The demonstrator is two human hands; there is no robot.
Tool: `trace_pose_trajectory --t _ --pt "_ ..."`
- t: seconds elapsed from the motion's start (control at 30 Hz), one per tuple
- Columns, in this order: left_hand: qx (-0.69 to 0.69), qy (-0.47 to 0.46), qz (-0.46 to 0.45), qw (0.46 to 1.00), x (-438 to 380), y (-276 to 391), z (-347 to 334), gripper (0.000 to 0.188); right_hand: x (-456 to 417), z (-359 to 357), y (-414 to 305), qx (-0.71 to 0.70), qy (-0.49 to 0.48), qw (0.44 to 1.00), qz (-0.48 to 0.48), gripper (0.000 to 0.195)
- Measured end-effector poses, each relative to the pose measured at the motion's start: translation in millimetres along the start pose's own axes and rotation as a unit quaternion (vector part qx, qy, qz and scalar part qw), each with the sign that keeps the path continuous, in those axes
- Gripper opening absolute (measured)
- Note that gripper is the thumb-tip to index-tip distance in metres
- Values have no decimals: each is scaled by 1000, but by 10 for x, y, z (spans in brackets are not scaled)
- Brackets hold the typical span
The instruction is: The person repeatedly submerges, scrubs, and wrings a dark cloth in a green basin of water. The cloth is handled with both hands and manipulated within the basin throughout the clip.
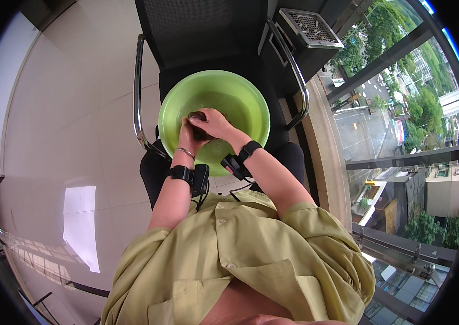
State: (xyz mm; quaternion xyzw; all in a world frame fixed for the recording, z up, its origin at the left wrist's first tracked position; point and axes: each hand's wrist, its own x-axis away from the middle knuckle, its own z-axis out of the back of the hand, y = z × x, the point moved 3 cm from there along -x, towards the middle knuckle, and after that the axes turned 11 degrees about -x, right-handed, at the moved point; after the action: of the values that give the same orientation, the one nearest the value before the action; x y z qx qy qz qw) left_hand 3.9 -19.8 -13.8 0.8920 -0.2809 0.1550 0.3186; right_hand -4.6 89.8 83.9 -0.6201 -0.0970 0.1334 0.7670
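Observation:
A round light green plastic basin (260,122) holding water rests on the seat of a black chair in front of me. Inside its rim, both my hands hold a dark brown, wet-looking item (199,132); its exact kind cannot be told. My left hand (189,136) grips it from the near left side. From the right, my right hand (214,122) lies over its top with bent fingers. Part of the item is hidden by the fingers. Black straps with small devices sit on both forearms, and a metal bangle circles my left wrist.
The black mesh chair (201,36) has curved chrome armrests at both sides of the basin. A metal bin with a grated top (311,27) holding cigarette butts stands at the back right. Windows line the right side. Pale tiled floor (79,134) lies to the left.

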Motion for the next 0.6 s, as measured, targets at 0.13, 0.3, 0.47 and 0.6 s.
trace_pose_trajectory --t 0.13,0.3,0.47,0.6 --pt "42 -121 -106 986 -47 -2 56 44 110 -132 -357 71 5 997 16 38" --pt "-50 -173 -168 969 -287 19 483 41 233 -199 -578 162 52 984 58 34" --pt "-54 -59 -149 986 -310 15 313 40 109 -108 -457 258 87 962 16 31" --pt "-77 137 -136 978 -141 13 -113 39 6 31 -389 296 108 949 -8 33"
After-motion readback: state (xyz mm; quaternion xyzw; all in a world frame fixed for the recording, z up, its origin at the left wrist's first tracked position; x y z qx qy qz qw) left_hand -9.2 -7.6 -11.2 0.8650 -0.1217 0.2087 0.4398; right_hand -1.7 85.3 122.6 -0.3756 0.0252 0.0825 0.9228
